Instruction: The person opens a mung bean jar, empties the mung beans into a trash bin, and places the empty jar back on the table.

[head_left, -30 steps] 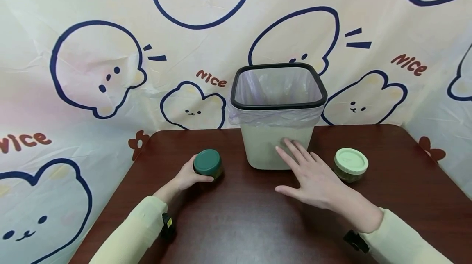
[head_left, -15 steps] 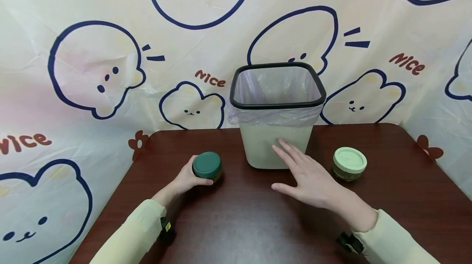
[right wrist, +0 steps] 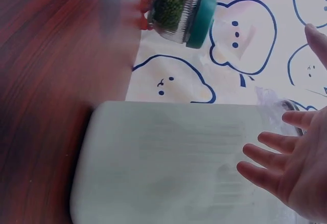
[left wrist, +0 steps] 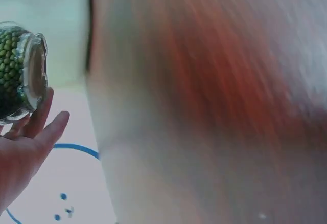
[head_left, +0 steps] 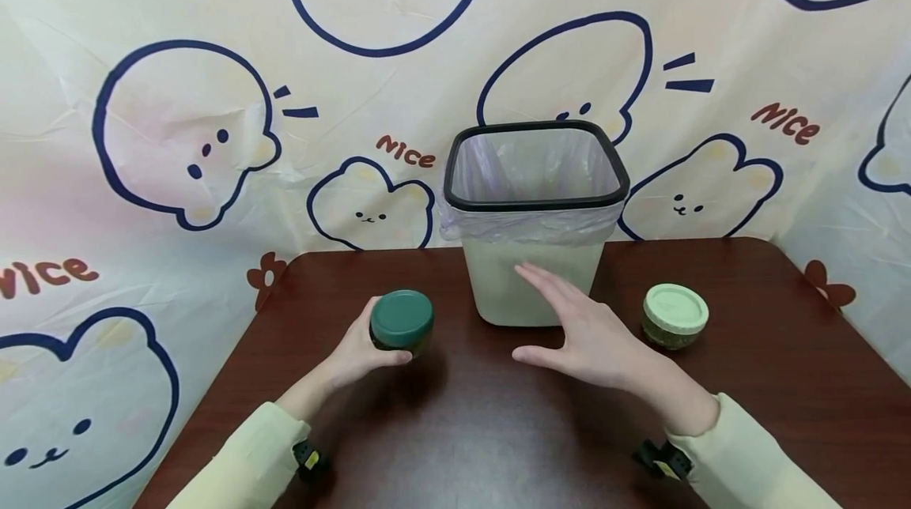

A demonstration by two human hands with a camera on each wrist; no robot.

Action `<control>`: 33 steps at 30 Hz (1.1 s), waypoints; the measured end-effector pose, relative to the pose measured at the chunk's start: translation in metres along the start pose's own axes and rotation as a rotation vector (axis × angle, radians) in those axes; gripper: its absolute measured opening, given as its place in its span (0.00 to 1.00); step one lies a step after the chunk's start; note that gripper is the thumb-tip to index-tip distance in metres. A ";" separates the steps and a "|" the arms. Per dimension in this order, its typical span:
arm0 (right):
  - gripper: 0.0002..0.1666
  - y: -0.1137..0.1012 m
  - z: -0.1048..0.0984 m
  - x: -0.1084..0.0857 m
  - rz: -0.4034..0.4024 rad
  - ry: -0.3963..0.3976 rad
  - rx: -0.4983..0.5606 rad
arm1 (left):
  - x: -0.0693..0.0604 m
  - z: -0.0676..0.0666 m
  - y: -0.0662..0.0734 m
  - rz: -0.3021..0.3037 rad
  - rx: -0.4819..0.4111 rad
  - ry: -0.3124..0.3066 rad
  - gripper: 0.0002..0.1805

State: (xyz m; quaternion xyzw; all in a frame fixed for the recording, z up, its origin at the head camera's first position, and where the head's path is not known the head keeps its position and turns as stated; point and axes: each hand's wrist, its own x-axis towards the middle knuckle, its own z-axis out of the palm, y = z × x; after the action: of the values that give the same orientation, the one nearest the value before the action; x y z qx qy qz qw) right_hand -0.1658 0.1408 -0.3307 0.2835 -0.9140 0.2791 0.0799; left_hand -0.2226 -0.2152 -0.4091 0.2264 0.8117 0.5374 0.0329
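My left hand (head_left: 356,351) grips a clear jar with a dark green lid (head_left: 402,318), thumb on the near side. Green beans, likely mung beans, fill the jar (left wrist: 11,70) in the left wrist view. The right wrist view shows this jar (right wrist: 176,17) raised off the table. My right hand (head_left: 594,339) hovers in front of the bin with fingers spread and nothing in it. Behind it stands a pale trash bin (head_left: 527,280) with a black rim and a thin lilac bag. A second jar with a light green lid (head_left: 675,310) sits right of the bin.
The brown table (head_left: 455,446) carries the bin near its back edge. A cartoon-printed cloth (head_left: 356,98) hangs close behind the table and along both sides.
My left hand has lifted the dark-green-lidded jar slightly off the table. My right hand has shifted a little left and its fingers have drawn closer together.
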 end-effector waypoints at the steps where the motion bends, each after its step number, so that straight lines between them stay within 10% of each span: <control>1: 0.55 -0.001 -0.001 0.001 0.005 -0.001 0.009 | -0.001 0.001 0.004 0.012 -0.010 -0.008 0.42; 15: 0.53 -0.020 -0.010 0.012 -0.020 -0.016 0.082 | -0.004 0.014 0.057 0.186 -0.033 -0.150 0.43; 33: 0.53 -0.038 -0.004 0.021 -0.073 -0.035 0.140 | 0.000 0.039 0.102 0.222 0.052 -0.164 0.39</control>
State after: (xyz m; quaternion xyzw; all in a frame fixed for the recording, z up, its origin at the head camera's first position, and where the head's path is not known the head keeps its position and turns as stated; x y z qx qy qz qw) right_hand -0.1619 0.1065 -0.3032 0.3264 -0.8825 0.3344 0.0539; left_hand -0.1771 -0.1489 -0.3347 0.3589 0.7899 0.4961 0.0337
